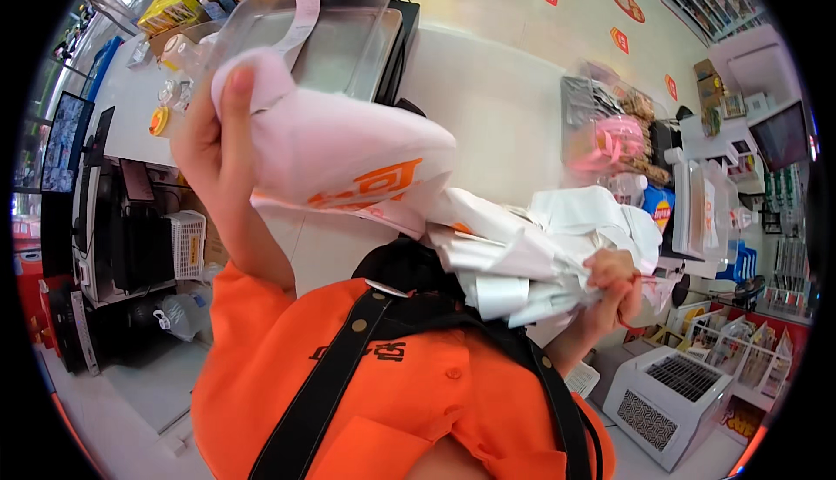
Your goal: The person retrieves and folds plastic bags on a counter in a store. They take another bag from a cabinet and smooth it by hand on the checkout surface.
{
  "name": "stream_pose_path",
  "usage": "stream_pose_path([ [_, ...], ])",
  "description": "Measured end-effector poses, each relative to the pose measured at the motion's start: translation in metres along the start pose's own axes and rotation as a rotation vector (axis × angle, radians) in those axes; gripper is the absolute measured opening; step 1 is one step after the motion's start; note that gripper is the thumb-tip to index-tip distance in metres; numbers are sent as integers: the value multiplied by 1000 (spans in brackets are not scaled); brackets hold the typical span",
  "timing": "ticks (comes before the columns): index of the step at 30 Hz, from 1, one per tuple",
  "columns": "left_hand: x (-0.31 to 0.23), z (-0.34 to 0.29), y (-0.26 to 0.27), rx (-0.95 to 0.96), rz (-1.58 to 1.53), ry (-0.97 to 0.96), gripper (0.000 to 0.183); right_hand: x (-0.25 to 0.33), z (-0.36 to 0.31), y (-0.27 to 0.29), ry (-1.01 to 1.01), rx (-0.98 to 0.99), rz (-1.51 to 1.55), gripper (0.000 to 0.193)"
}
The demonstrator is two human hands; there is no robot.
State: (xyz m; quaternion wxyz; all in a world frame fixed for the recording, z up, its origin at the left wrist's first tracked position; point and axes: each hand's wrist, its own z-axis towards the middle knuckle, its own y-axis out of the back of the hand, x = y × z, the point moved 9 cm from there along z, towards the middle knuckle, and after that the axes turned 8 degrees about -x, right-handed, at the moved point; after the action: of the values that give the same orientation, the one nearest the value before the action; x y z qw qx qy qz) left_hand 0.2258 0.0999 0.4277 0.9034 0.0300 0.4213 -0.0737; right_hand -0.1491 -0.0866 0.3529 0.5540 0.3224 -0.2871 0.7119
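Note:
A white plastic bag [366, 140] with orange print stretches across in front of my chest. My left hand [218, 123] is raised at the left and closed around one end of it, the thumb pressed on the plastic. Lower at the right, my right hand [614, 288] has its fingers wrapped round a gathered bunch of white plastic bags [522, 262]. The bunch fans out in folds from that hand toward the middle. Whether the bag in my left hand is joined to the bunch, I cannot tell.
On the left counter, a long receipt strip [303, 10] hangs over a clear plastic tray [361, 23]. Clear containers [610, 136] with pink contents stand at the right counter. Below them sits a white vented appliance [670, 402]. A white basket [186, 241] hangs low left.

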Motion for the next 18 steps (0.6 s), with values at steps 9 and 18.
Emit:
stream_pose_path([
  [9, -76, -39, -70, 36, 50, -276, 23, 74, -66, 103, 51, -55, -119, 37],
  [18, -128, -124, -96, 123, -323, 38, 27, 113, -124, 220, 37, -264, -377, 39],
])
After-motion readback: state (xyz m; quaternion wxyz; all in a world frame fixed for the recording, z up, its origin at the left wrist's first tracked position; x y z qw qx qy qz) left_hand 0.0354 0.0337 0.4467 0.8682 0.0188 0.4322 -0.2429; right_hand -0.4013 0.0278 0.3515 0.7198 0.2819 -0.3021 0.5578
